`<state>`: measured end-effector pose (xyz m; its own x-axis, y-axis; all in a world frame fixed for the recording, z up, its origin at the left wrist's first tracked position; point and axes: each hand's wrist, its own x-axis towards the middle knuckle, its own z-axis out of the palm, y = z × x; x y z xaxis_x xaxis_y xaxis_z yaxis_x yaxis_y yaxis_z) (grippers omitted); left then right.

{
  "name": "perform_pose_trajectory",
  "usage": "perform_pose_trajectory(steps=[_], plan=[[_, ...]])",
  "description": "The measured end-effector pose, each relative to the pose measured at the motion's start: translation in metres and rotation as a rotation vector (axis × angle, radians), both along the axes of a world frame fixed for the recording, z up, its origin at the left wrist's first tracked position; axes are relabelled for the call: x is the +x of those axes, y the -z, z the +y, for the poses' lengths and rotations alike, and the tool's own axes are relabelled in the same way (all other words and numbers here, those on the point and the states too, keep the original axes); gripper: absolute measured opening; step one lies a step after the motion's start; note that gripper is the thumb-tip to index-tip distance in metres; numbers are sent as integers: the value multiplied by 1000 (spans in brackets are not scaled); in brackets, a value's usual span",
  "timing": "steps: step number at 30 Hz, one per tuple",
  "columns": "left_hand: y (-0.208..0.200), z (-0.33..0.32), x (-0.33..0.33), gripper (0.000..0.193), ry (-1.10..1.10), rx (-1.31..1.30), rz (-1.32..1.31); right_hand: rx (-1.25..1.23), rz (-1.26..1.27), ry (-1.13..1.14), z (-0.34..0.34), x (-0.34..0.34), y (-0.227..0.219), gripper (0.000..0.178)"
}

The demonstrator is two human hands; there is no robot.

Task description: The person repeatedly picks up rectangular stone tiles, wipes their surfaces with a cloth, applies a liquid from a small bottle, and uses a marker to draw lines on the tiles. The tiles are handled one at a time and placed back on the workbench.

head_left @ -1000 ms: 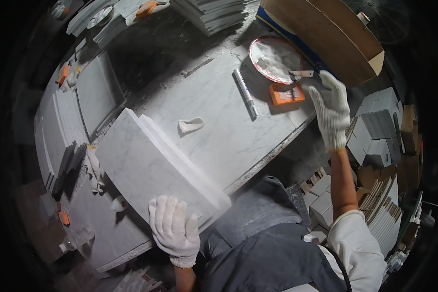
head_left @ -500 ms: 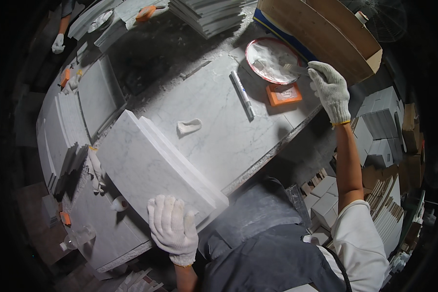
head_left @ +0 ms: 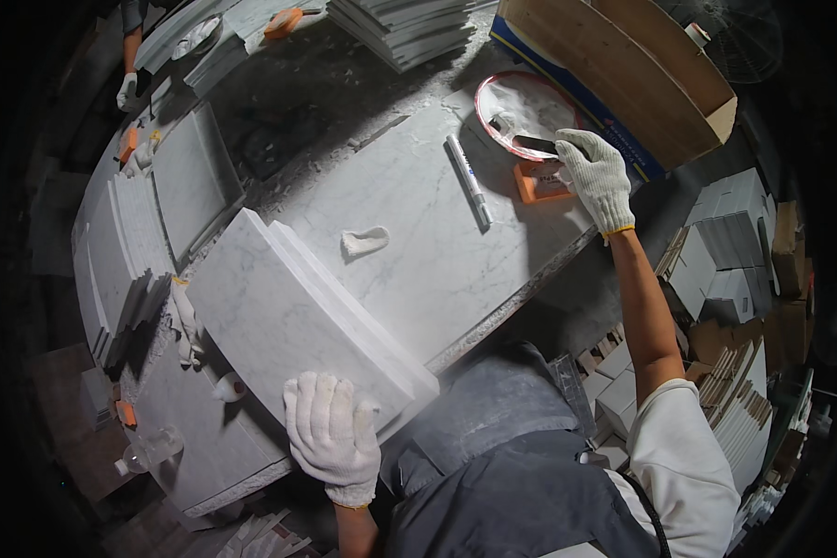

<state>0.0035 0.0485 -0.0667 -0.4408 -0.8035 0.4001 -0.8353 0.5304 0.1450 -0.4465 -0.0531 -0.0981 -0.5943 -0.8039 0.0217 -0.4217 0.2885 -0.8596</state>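
Observation:
My left hand (head_left: 333, 435), in a white knit glove, lies flat with fingers stretched on the near end of a stack of white-grey marble slabs (head_left: 279, 312). My gloved right hand (head_left: 597, 179) is closed on a putty knife (head_left: 534, 144) with a flat dark blade; its handle is hidden in my fingers. That blade reaches over the near rim of a red-edged bowl (head_left: 478, 116) holding white paste or powder. Just below the hand sits an orange block (head_left: 539, 183), partly covered by it. A white marker pen (head_left: 470, 181) and a small folded white cloth (head_left: 365, 242) lie on the marble worktop (head_left: 418, 270).
An open cardboard box (head_left: 623, 70) stands behind the bowl. More slabs (head_left: 130, 251) lean at the left, near a clear bottle (head_left: 149, 453) and a spare glove (head_left: 186, 321). White boxes (head_left: 730, 223) are piled at the right. Another person's gloved hand (head_left: 127, 93) shows at the far left.
My right hand has moved left and nearer, carrying the putty knife from the bowl's right side to its near rim; it now partly covers the orange block. My left hand stays on the slabs.

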Motion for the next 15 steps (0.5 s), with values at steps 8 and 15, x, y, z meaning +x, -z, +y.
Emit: perform_pose_trajectory(steps=[8,15], plan=[[1,1,1,28,-18,23,11,10,-312,90,-2,7,0,30],[-3,-1,-1,27,3,13,3,6,-336,133,3,-6,10,32]])
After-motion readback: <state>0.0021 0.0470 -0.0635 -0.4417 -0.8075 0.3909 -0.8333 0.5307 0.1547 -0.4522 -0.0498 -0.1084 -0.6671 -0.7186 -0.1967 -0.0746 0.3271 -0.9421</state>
